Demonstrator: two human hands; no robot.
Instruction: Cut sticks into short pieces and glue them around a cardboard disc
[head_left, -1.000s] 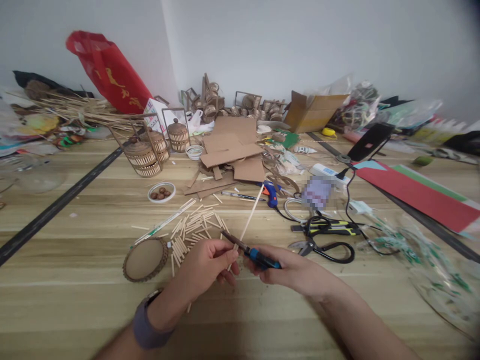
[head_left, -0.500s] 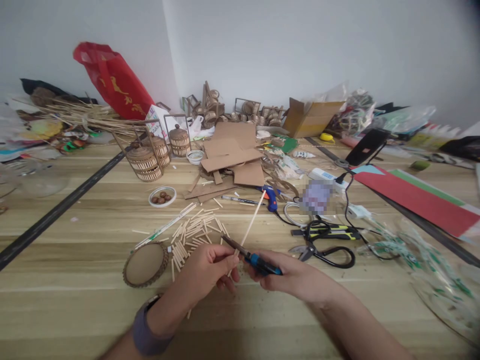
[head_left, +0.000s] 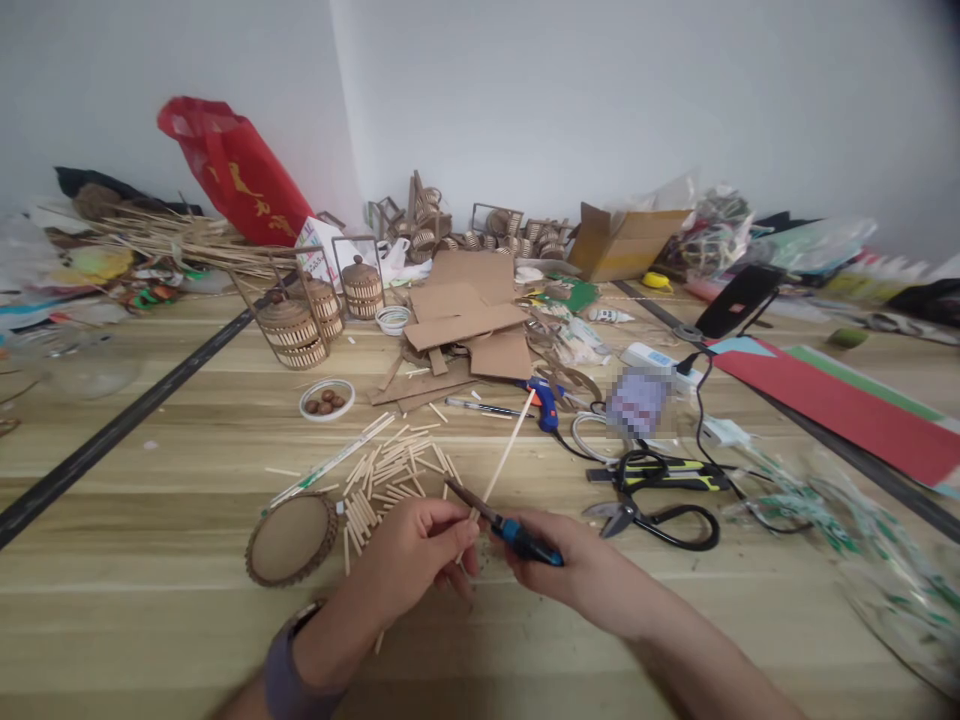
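Observation:
Between the thumb and fingers of my left hand (head_left: 420, 550) is the lower end of a thin pale wooden stick (head_left: 510, 450), which slants up and to the right. My right hand (head_left: 562, 560) is closed round a hand tool (head_left: 529, 541) with a blue-and-black handle and a dark metal blade. That blade lies across the stick just above my left fingertips; its exact kind is not clear. Many short cut sticks (head_left: 394, 460) are scattered just beyond my left hand. Left of them lies a round cardboard disc (head_left: 291, 540) with a ridged brown rim.
Black-handled shears (head_left: 652, 525) and a yellow-black utility knife (head_left: 667, 474) lie to the right. A blue glue gun (head_left: 545, 405) with a cord sits ahead, by cardboard pieces (head_left: 469, 325). A dish of brown beads (head_left: 327, 399) and small lidded baskets (head_left: 292, 330) stand left.
The view has shifted slightly, so the table things sit a little lower. Both hands keep nearly the same pose, with the blade still across the stick.

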